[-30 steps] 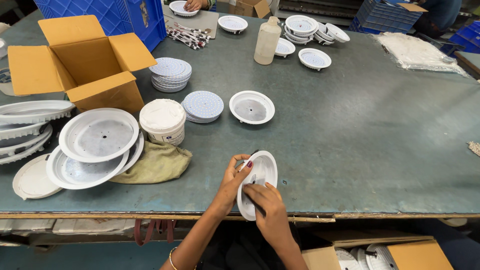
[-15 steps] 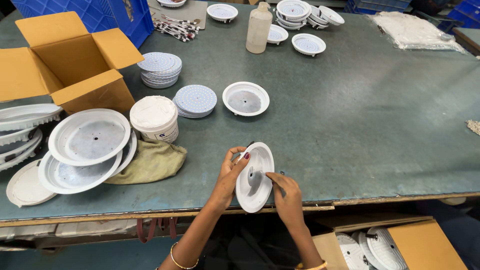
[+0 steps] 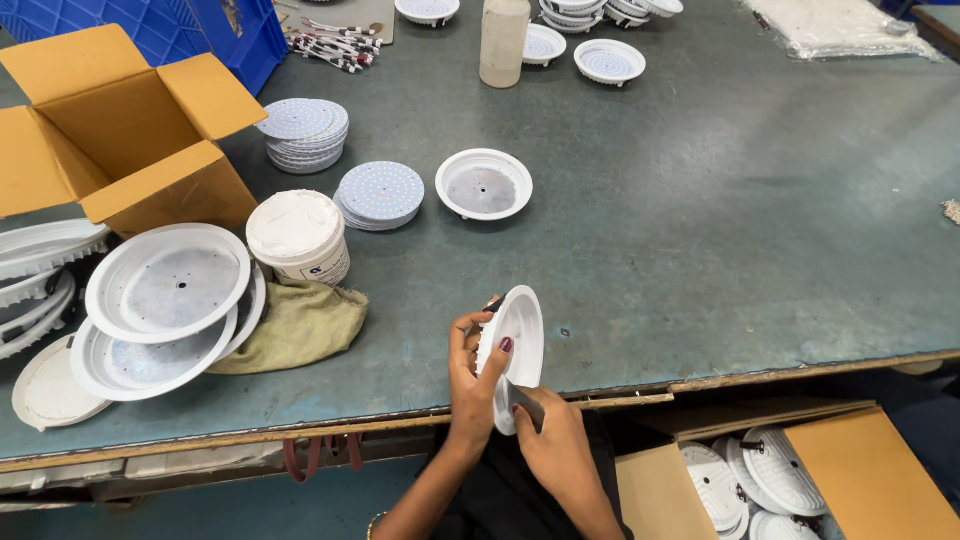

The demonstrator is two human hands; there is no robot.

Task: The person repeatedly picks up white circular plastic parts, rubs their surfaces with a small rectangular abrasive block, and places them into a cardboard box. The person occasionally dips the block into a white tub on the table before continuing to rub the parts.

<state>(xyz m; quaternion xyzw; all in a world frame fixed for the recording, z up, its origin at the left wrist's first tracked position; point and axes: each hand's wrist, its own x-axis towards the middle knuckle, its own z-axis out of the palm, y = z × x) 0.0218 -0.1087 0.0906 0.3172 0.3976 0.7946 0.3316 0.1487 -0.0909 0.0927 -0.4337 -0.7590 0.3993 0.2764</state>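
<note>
My left hand (image 3: 473,372) grips a white round lamp housing (image 3: 518,335) by its rim and holds it on edge above the table's near edge (image 3: 300,432). My right hand (image 3: 556,447) is just below and behind the housing. It is closed around a thin dark tool (image 3: 527,406) that presses against the housing's back. A small dark tip (image 3: 492,306) shows at the housing's upper left rim. Most of the tool is hidden by the housing and my fingers.
On the green table: an open cardboard box (image 3: 130,130), large white housings (image 3: 165,285), a white tub (image 3: 298,238), a tan cloth (image 3: 300,325), two stacks of round LED boards (image 3: 380,192), a small housing (image 3: 484,185) and a bottle (image 3: 503,40). A box of housings (image 3: 800,480) sits below at right.
The housing has come closer to me and lower, near the table's edge. My right hand has slid under and behind it. The view has tilted down.
</note>
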